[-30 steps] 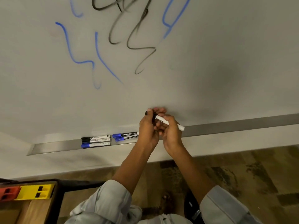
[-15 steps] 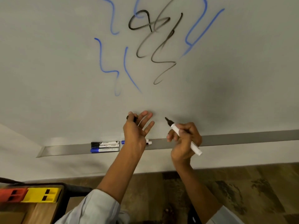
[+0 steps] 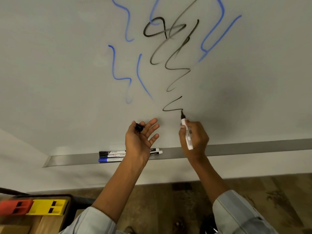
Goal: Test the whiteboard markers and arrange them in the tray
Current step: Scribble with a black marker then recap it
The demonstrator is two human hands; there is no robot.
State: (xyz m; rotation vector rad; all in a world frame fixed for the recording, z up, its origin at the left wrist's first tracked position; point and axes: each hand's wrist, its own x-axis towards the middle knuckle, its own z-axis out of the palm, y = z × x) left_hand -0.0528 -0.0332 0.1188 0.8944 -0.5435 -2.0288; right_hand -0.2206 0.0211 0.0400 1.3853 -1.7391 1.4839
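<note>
My right hand (image 3: pixel 194 139) grips a white-barrelled black marker (image 3: pixel 186 132), its tip touching the whiteboard (image 3: pixel 67 65) at the end of a fresh black zigzag line (image 3: pixel 172 105). My left hand (image 3: pixel 140 137) pinches the marker's black cap (image 3: pixel 139 127) between thumb and forefinger, the other fingers spread. On the grey tray (image 3: pixel 253 146) below lie two black-capped markers (image 3: pixel 111 153) and a blue-capped marker (image 3: pixel 109 160); the ends of two more markers (image 3: pixel 156 152) show to the right of my left wrist, which hides the rest of them.
Older blue and black scribbles (image 3: pixel 168 48) cover the board's upper middle. At the bottom left stands a wooden table (image 3: pixel 42 223) with a red block (image 3: pixel 15 206) and a yellow block (image 3: pixel 49 206). Patterned floor (image 3: pixel 168 200) lies below the board.
The hands pulled the cap off the marker and separated. My right hand rose and drew a short black zigzag on the board. My left hand kept the cap.
</note>
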